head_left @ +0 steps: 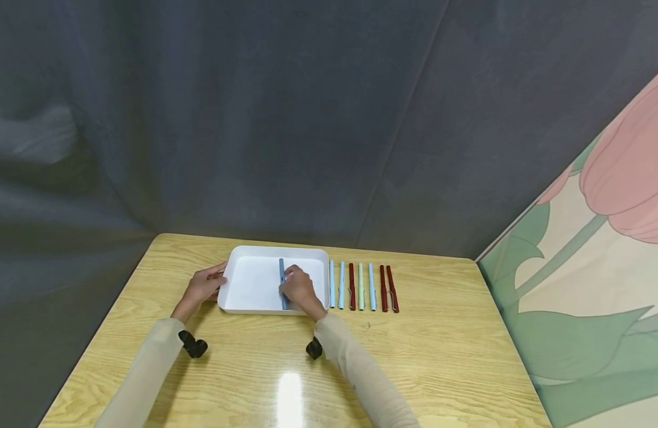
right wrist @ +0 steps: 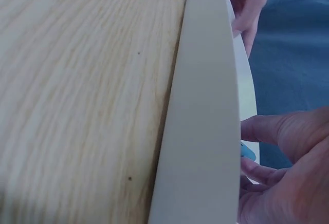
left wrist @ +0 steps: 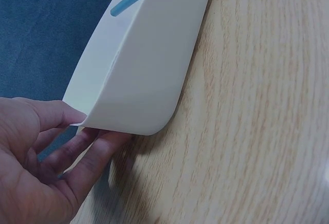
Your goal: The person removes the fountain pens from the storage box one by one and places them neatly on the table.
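Note:
A white rectangular tray point(head_left: 248, 285) lies on the wooden table. My left hand point(head_left: 202, 285) grips its left end; in the left wrist view the thumb is on the rim and the fingers lie against the outer wall. Inside the tray, right of its middle, is a blue-grey pen point(head_left: 282, 270), roughly front to back. My right hand point(head_left: 301, 288) reaches over the front wall and pinches this pen. In the right wrist view the pen point(right wrist: 248, 152) shows between thumb and fingers, partly hidden by the tray wall. Whether the pen touches the tray floor I cannot tell.
Right of the tray lies a row of pens: light blue point(head_left: 342, 285), dark red point(head_left: 352, 286), light green point(head_left: 361, 286), another light blue point(head_left: 372, 286) and two dark red point(head_left: 384, 288) among them. A dark curtain point(head_left: 286, 148) hangs behind the table point(head_left: 441, 345); a flower-patterned panel point(head_left: 585, 285) stands right.

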The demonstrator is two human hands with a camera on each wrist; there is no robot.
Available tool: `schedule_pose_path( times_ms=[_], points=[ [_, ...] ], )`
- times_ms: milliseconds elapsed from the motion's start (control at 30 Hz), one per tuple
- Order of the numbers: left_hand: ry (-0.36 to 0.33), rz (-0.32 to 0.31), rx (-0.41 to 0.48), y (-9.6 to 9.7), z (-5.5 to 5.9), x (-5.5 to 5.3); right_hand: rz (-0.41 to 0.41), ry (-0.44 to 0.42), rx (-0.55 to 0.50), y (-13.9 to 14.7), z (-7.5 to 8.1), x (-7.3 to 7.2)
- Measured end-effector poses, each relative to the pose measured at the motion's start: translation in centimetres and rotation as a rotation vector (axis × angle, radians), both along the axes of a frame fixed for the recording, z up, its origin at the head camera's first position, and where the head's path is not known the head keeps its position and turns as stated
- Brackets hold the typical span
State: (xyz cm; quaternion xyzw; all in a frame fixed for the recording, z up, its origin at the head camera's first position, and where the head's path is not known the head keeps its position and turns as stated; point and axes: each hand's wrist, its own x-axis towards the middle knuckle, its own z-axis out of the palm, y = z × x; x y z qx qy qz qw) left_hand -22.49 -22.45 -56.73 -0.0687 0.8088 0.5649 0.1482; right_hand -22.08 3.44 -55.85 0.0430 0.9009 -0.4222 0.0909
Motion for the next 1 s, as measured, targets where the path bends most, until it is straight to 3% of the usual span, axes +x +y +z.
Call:
schedule_pose_path(
  times_ms=[400, 700, 1000],
  points=[
    [-0.002, -0.002, 0.013, 0.0, -0.2, -0.1, -0.014, -0.013, -0.102, 1.9, 0.7, 0.1],
    [-0.001, 0.011, 0.012, 0.0, -0.3, -0.4, -0.018, 0.032, -0.127, 3.4, 1.6, 0.1],
    [0.008, 0.009, 0.006, 0.0, -0.5, 0.0, -0.041, 0.044, -0.133, 5.6, 1.5, 0.3]
  ],
)
